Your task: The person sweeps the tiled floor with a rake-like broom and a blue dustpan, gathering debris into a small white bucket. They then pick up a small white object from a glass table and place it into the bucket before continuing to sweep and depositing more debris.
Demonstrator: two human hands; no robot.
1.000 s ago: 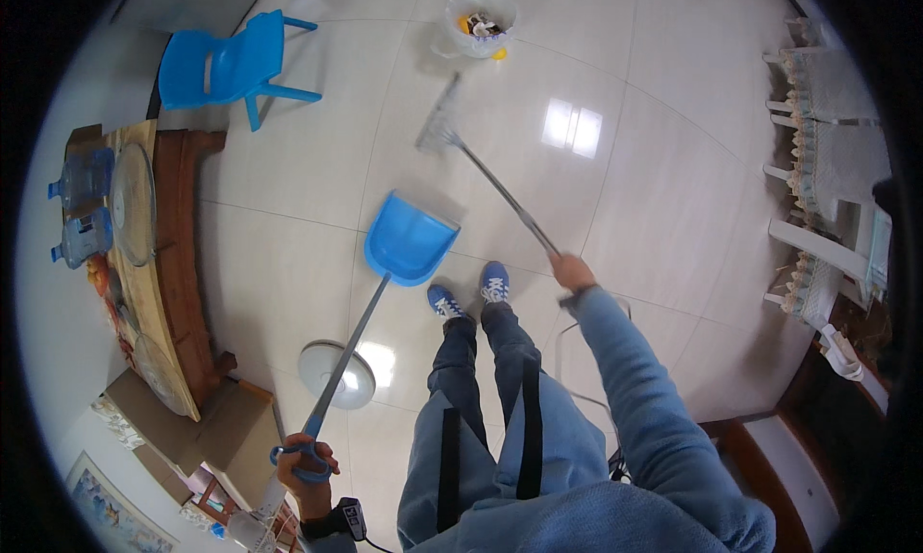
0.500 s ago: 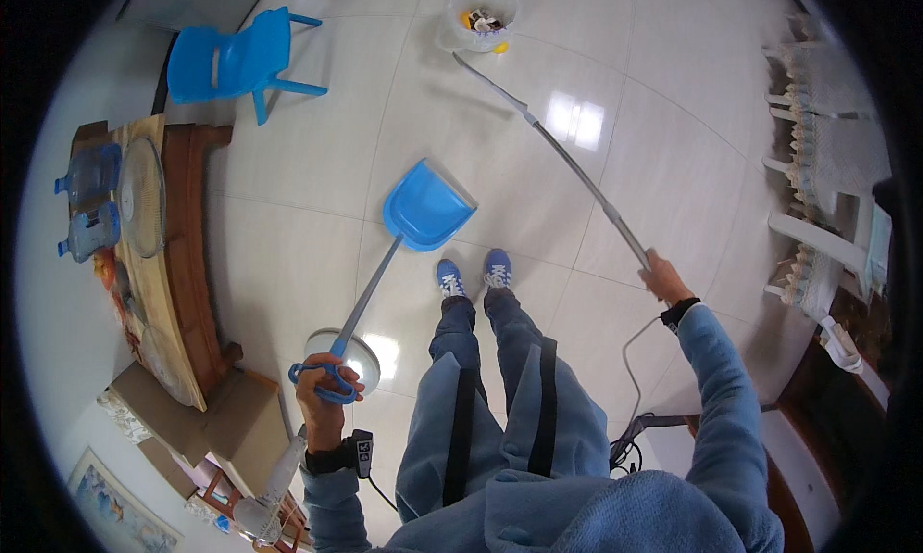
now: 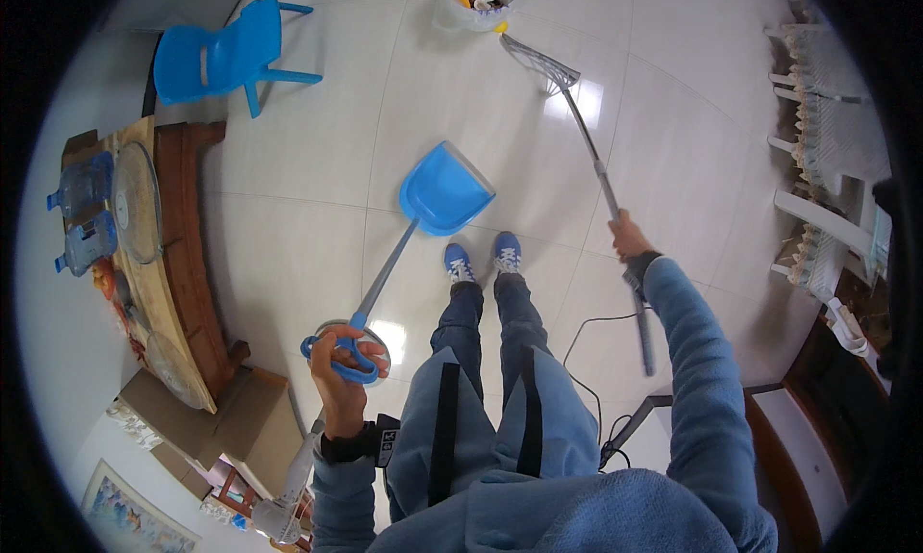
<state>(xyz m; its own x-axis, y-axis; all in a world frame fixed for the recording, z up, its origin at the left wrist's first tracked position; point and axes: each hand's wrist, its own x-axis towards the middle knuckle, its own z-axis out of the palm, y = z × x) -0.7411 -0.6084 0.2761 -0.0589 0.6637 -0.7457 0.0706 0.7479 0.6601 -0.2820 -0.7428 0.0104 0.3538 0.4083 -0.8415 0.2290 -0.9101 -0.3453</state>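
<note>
My left hand point(image 3: 338, 365) is closed round the blue loop grip of a long-handled dustpan point(image 3: 444, 192). The blue pan sits low in front of my shoes, its open edge facing right and away. My right hand point(image 3: 630, 236) grips the pole of a squeegee broom point(image 3: 598, 159), whose grey end sticks out below the hand. Its wide ribbed triangular head point(image 3: 543, 62) points away and left, one tip close to a small yellow piece point(image 3: 501, 27) beside the waste bin point(image 3: 452, 14). That bin is lined with a clear bag and holds mixed rubbish.
A blue child's chair point(image 3: 226, 58) stands at far left. Below it, a wooden cabinet point(image 3: 192, 264) carries water jugs point(image 3: 87, 207). Lace-covered furniture point(image 3: 812, 120) lines the right. A round-based object point(image 3: 370, 337) stands behind my left hand. A cable point(image 3: 586, 327) hangs by my right leg.
My right hand has moved left, and the broom head has shifted right and turned, showing its ribbed face. The dustpan and my left hand have moved slightly right. The view has shifted a little.
</note>
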